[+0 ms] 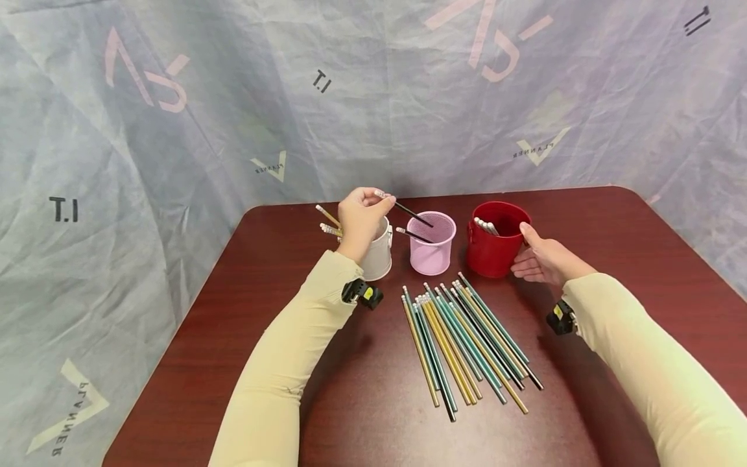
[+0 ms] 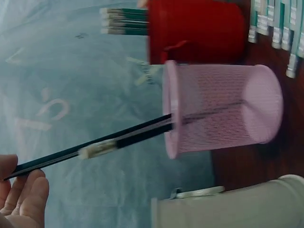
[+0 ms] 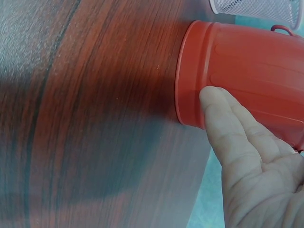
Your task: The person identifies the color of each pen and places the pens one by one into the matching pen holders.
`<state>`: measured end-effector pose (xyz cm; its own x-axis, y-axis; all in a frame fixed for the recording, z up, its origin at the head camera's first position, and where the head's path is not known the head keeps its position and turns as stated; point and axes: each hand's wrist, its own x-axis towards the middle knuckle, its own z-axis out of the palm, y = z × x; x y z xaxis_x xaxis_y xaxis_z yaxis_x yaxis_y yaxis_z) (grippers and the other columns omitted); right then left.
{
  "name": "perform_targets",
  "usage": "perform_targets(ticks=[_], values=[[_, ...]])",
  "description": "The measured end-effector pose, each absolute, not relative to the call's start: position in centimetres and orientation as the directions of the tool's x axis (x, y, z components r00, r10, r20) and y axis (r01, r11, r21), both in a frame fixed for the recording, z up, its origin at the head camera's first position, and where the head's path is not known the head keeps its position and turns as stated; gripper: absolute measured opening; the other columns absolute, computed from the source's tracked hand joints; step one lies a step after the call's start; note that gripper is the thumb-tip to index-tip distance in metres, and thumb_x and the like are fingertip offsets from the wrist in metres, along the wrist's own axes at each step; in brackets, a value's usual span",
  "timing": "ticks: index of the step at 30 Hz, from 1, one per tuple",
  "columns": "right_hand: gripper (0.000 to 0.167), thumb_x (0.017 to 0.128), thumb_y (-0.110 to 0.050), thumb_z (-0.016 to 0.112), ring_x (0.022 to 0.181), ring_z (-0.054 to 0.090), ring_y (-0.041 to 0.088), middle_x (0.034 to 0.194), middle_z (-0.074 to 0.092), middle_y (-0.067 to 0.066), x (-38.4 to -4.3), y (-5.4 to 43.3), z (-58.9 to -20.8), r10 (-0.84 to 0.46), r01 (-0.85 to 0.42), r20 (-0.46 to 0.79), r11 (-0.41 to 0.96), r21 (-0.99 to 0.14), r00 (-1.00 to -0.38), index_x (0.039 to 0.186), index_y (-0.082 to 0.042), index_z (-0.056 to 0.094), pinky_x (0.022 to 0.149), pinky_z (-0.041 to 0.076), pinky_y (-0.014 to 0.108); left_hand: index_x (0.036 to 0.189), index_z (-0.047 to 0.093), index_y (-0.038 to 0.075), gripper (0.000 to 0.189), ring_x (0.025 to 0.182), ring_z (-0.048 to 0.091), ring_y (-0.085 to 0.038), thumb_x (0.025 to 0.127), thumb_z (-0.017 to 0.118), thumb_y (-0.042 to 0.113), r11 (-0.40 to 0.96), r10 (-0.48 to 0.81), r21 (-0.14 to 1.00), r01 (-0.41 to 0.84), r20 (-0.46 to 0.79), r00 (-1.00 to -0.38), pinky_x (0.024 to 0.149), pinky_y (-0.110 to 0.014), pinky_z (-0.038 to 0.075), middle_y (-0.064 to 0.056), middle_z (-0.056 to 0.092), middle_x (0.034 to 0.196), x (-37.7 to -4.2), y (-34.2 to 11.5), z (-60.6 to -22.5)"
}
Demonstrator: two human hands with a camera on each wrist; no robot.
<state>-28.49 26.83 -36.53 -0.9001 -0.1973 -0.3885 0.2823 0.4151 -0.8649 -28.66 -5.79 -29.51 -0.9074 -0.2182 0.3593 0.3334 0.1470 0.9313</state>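
Observation:
My left hand (image 1: 363,217) pinches a black pencil (image 1: 415,215) near its white eraser end, above the white bucket. That pencil slants down into the pink mesh cup (image 1: 432,256). A second black pencil (image 1: 413,235) leans in the same cup, eraser sticking out over the rim. My right hand (image 1: 548,258) rests against the right side of the red bucket (image 1: 495,256), thumb near the rim. In the right wrist view its straight fingers (image 3: 230,128) touch the bucket's wall. Several pencils with white erasers (image 1: 486,226) stand inside the red bucket.
The white bucket (image 1: 379,259) stands left of the pink cup, partly hidden by my left hand, with gold pencils (image 1: 328,216) poking out. Several green, gold and black pencils (image 1: 461,344) lie loosely side by side on the brown table (image 1: 262,272). A printed grey cloth (image 1: 373,97) hangs behind.

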Motion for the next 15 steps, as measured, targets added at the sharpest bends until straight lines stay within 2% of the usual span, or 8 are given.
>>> perform_targets(ticks=[2,6,11,15], values=[[0.095,0.096,-0.062,0.016,0.091,0.067,0.024,0.115,0.061,0.029,-28.7,26.7,-36.5,-0.196,0.278,-0.383,0.414,-0.867,-0.903,0.132,0.025,0.03,0.092,0.05,0.04,0.085,0.066,-0.004,0.011,0.07,0.063,-0.007,0.078,0.074,-0.001,0.222,-0.202,0.924,0.312,0.357,-0.912,0.064,-0.013,0.047,-0.019,0.071,0.087,-29.2,-5.4,-29.7],[0.095,0.096,-0.063,0.018,0.092,0.067,0.024,0.113,0.062,0.026,-28.9,26.4,-36.5,-0.195,0.296,-0.395,0.398,-0.868,-0.898,0.132,0.024,0.03,0.094,0.049,0.04,0.083,0.065,-0.001,0.011,0.072,0.065,-0.011,0.077,0.074,0.001,0.303,-0.184,0.917,0.26,0.324,-0.928,0.059,-0.013,0.045,-0.017,0.071,0.086,-29.8,-4.7,-30.5],[0.094,0.097,-0.061,0.016,0.09,0.067,0.022,0.111,0.063,0.025,-28.6,26.9,-36.6,-0.189,0.294,-0.392,0.401,-0.868,-0.9,0.131,0.025,0.03,0.092,0.05,0.038,0.083,0.061,0.0,0.014,0.07,0.064,-0.009,0.077,0.073,-0.002,0.262,-0.16,0.938,0.228,0.275,-0.948,0.056,-0.014,0.046,-0.018,0.071,0.087,-30.0,-3.8,-31.9],[0.093,0.097,-0.061,0.016,0.088,0.067,0.02,0.107,0.065,0.021,-28.4,27.0,-36.7,-0.196,0.292,-0.391,0.395,-0.871,-0.899,0.131,0.025,0.031,0.088,0.053,0.035,0.083,0.059,0.0,0.016,0.073,0.067,-0.014,0.078,0.072,-0.005,0.219,-0.178,0.939,0.264,0.305,-0.936,0.057,-0.014,0.047,-0.019,0.071,0.087,-30.1,-3.5,-32.4]])
